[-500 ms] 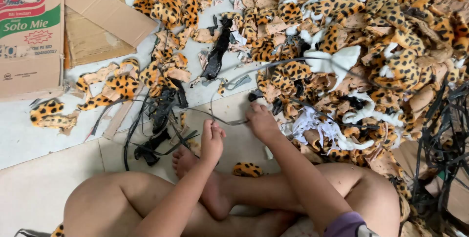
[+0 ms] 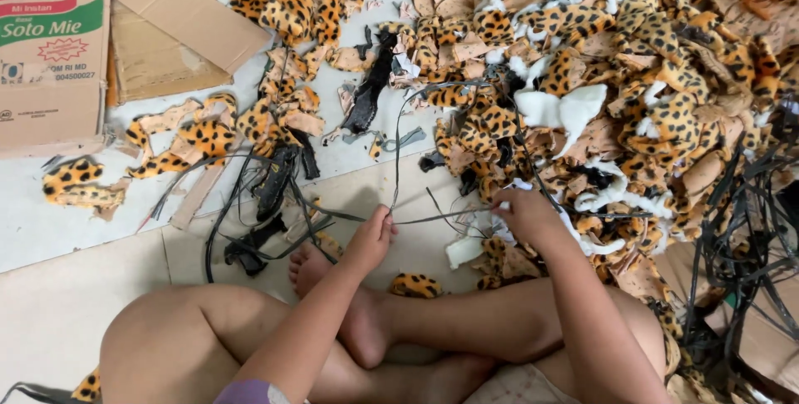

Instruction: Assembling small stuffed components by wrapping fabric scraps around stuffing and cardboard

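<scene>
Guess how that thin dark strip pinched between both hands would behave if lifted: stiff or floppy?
Probably floppy: the dark strip runs nearly taut between the left hand and right hand, yet similar strips on the floor lie in loose curves. Likely light, being so thin. It may snag, since it passes into the pile of leopard-print fabric scraps.

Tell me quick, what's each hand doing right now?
Left hand: closed, pinching a thin dark strap.
Right hand: closed on the same strap's other end, at the edge of the leopard-print fabric pile.
</scene>
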